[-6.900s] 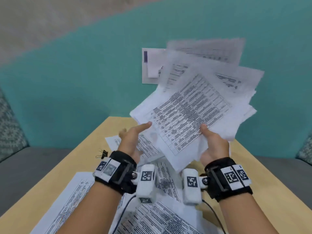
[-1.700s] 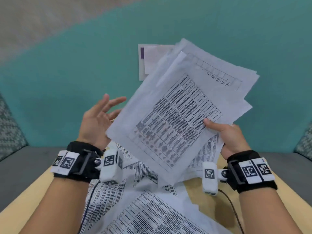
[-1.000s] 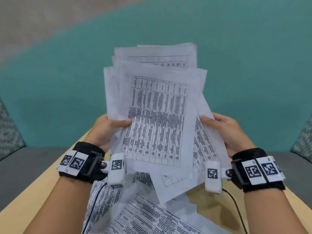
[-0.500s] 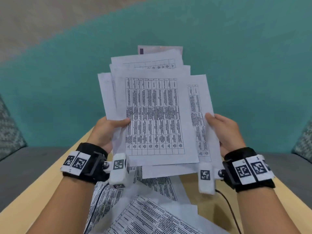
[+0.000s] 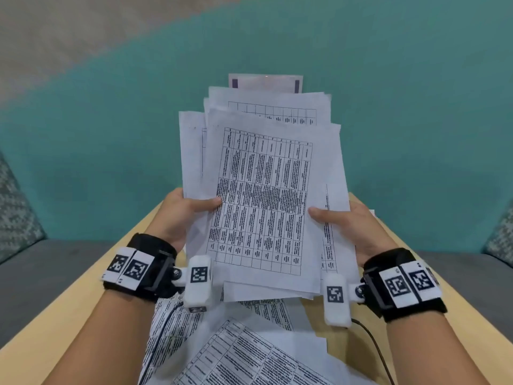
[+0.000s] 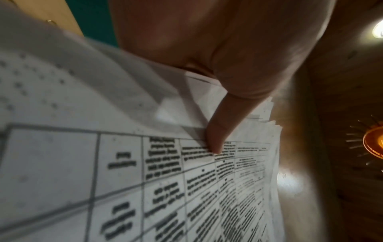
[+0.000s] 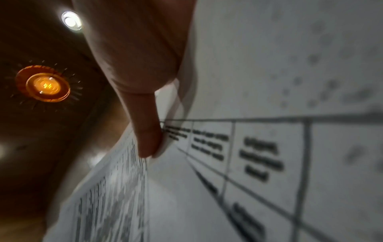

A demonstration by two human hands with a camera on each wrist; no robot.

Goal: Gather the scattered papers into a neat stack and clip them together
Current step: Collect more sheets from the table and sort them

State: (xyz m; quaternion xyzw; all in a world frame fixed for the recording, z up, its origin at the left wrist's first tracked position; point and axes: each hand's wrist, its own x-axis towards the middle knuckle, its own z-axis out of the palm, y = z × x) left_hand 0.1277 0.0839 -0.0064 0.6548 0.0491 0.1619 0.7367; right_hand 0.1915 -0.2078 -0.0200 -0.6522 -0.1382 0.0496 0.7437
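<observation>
An uneven stack of printed papers [image 5: 263,195] stands upright in the air above the table, its sheets fanned out of line at the top and sides. My left hand [image 5: 183,212] grips the stack's left edge, thumb across the front sheet. My right hand [image 5: 347,226] grips the right edge the same way. In the left wrist view my thumb [image 6: 221,131] presses on the table print of the stack [image 6: 145,163]. The right wrist view has my thumb [image 7: 147,131] on the sheets [image 7: 269,147]. No clip is in view.
More printed sheets [image 5: 244,348] lie scattered on the light wooden table [image 5: 69,301] below my wrists. A teal wall [image 5: 111,134] carries a posted notice [image 5: 263,83] behind the stack. Grey seats [image 5: 41,273] flank the table. A cable [image 5: 374,348] runs from my right wrist.
The left hand, free 1.7 s ago, took hold of the stack's left edge. The stack swung from tilted to upright, and its sheets have drawn closer together over the last second.
</observation>
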